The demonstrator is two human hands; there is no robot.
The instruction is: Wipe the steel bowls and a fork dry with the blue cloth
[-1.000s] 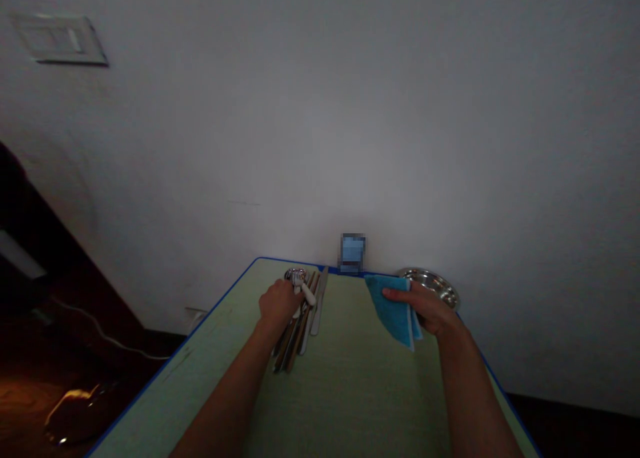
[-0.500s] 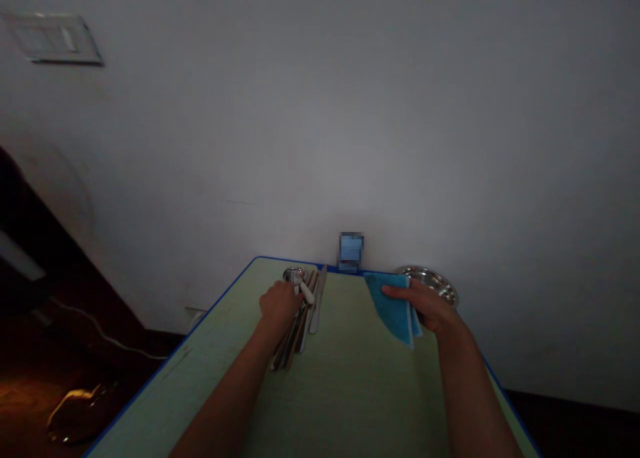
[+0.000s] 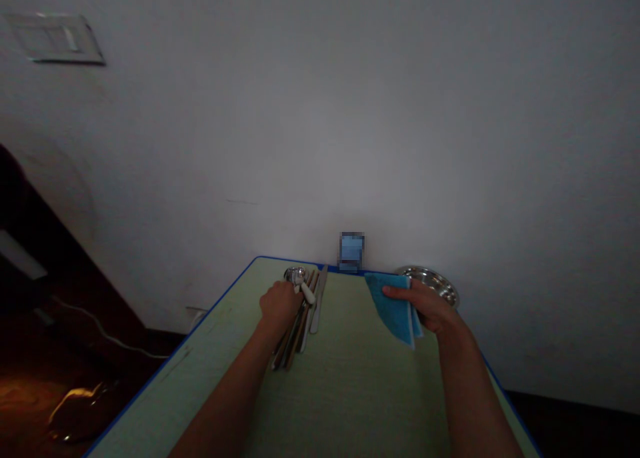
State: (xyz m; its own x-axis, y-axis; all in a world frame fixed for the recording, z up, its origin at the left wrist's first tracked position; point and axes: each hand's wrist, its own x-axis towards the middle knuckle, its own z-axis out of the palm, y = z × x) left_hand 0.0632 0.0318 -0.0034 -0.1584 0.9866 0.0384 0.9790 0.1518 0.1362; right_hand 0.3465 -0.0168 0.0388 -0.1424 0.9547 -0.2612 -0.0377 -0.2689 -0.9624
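Observation:
My left hand [image 3: 281,305] is closed at the left side of a bundle of chopsticks and other cutlery [image 3: 286,351]; what its fingers hold is hidden. Just beyond the knuckles shows a shiny, rounded metal piece [image 3: 295,273], and a short white handle [image 3: 308,293] lies against it. A table knife [image 3: 319,305] rests along the bundle's right side. On the right, a folded blue cloth [image 3: 393,310] with pale edges is pinched in my right hand [image 3: 427,305], thumb on top. Behind that hand is a round steel dish [image 3: 440,283], partly covered by it.
The pale green table [image 3: 360,391] has a blue edge and stands against a grey wall [image 3: 320,111]. A small pixelated upright object [image 3: 351,251] is at the table's back edge. A switch plate [image 3: 57,39] is at upper left; a white cable [image 3: 115,341] runs low on the left.

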